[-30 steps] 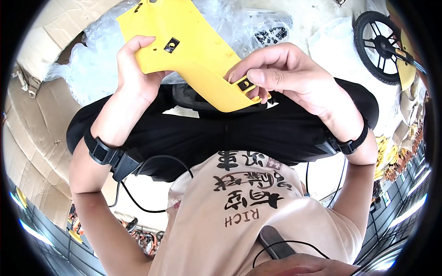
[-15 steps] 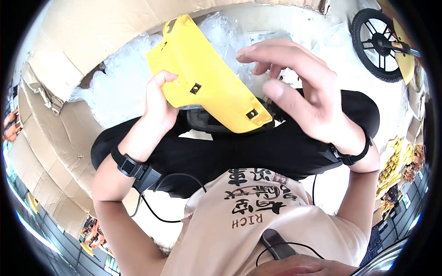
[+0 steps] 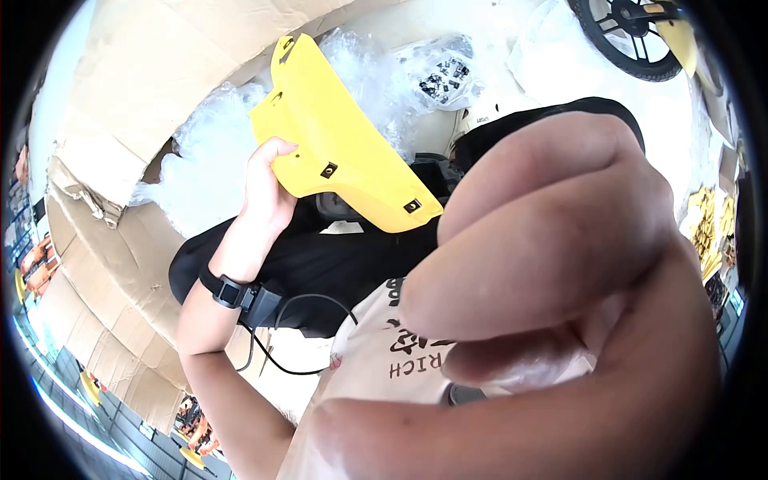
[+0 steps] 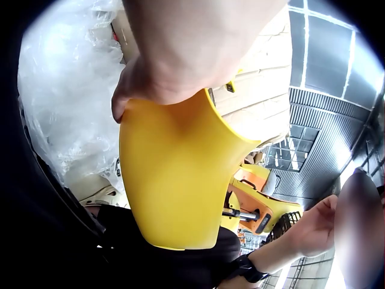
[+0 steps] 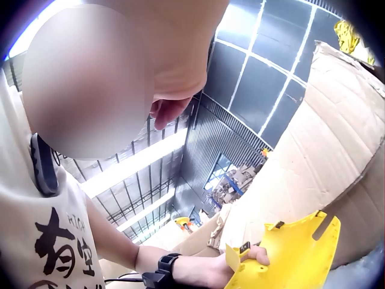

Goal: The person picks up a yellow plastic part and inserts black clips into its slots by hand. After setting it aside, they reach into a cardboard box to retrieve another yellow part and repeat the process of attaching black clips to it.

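Observation:
My left hand [image 3: 268,188] grips the edge of a yellow plastic cover panel [image 3: 344,136], thumb on its outer face. Two black clips sit along that panel, one mid-edge clip [image 3: 329,170] and one clip near the narrow end [image 3: 412,206]. In the left wrist view the panel's smooth curved side [image 4: 174,174] fills the middle. Raised close to the head camera, my right hand [image 3: 560,232] looks large and blurred, fingers loosely bent and thumb apart from them. Nothing shows in its grasp. The right wrist view has this hand [image 5: 174,90] near the head.
Clear plastic bags [image 3: 212,152] lie beyond the panel, and one bag of small black clips [image 3: 444,80] is among them. Cardboard [image 3: 184,72] covers the left and back. A black spoked wheel [image 3: 632,36] stands at the upper right. The person's dark-trousered legs [image 3: 304,272] lie below the panel.
My right hand has left the panel's narrow end, where it was pressing around a clip, and risen toward the head. My left hand keeps hold of the panel, which has turned and shifted slightly.

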{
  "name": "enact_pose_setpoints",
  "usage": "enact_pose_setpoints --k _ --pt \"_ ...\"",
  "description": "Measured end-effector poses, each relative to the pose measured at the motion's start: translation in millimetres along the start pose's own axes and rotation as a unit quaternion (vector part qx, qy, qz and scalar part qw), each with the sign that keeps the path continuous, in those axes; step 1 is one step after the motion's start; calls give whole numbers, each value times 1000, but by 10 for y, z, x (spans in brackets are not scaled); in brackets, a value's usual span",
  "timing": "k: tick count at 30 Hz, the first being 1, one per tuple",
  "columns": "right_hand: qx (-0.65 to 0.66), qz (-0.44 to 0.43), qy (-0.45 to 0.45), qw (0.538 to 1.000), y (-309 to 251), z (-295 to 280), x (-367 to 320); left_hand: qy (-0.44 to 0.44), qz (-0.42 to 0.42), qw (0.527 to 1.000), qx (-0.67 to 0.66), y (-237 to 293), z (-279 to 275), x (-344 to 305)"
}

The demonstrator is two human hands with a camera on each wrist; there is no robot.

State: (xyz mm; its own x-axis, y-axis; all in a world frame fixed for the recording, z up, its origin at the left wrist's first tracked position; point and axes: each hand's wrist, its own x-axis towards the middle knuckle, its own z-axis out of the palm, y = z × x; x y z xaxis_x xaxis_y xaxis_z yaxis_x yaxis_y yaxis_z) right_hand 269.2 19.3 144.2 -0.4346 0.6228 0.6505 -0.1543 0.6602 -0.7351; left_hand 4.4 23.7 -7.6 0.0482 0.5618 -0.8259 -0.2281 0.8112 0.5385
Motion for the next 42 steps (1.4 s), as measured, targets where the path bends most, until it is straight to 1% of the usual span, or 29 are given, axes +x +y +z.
enact_pose_setpoints --k 1,4,5,6,7,9,10,11,13,17,21,23,27,30,32,35,36,37,38,39,40,41,42 --pt "7 -8 4 1000 -40 6 22 -28 -10 999 -38 -23 -62 73" --pt "33 -50 15 998 -137 86 112 -38 3 998 -47 -48 -144 74" --pt "47 -68 19 996 -165 110 162 -30 -50 992 -110 -110 -256 103" --pt "70 -91 21 993 -177 162 214 -18 -46 994 -93 -89 -238 58" --pt "86 -110 9 990 -222 192 254 -60 -36 990 -119 -135 -316 80" --pt "119 -144 -19 982 -314 206 367 -46 -17 991 -124 -84 -177 -26" --pt "128 -156 -29 979 -366 230 400 -59 -24 991 -119 -94 -245 -8" --pt "133 -166 -39 976 -399 245 426 -84 -15 992 -94 -80 -286 -67" --pt "141 -176 -52 973 -464 266 443 -63 28 994 -85 -44 -215 -181" --pt "161 -186 -58 967 -541 354 455 -65 39 993 -92 -58 -272 -274" --pt "180 -195 -57 963 -610 490 466 -56 59 992 -98 -15 -244 -514" --pt "187 -198 -59 960 -646 535 475 -39 74 990 -111 5 -225 -634" --pt "204 -203 -73 955 -683 616 531 -44 100 983 -149 66 -357 -829" --pt "217 -204 -89 951 -699 707 594 3 167 967 -190 201 -523 -1030" --pt "229 -201 -97 948 -677 757 638 22 231 948 -217 319 -638 -1238" --pt "246 -188 -97 946 -656 862 714 36 325 920 -217 514 -1032 -1550" --pt "248 -178 -93 948 -658 939 755 67 355 897 -257 602 -1045 -1722" --pt "280 -189 -95 936 -701 1085 786 77 396 868 -289 670 -1202 -1822" --pt "198 -135 -36 970 -842 1232 800 71 418 850 -313 746 -1321 -2019" --pt "117 -74 20 990 -1037 1334 814 76 491 811 -310 801 -1529 -2110" --pt "34 -5 74 997 -1238 1373 835 37 534 791 -296 837 -1773 -2245" --pt "-53 69 122 989 -1393 1344 876 -7 603 746 -285 894 -1960 -2368" --pt "-104 78 5 992 -1491 1191 940 15 642 728 -242 977 -2116 -2512"
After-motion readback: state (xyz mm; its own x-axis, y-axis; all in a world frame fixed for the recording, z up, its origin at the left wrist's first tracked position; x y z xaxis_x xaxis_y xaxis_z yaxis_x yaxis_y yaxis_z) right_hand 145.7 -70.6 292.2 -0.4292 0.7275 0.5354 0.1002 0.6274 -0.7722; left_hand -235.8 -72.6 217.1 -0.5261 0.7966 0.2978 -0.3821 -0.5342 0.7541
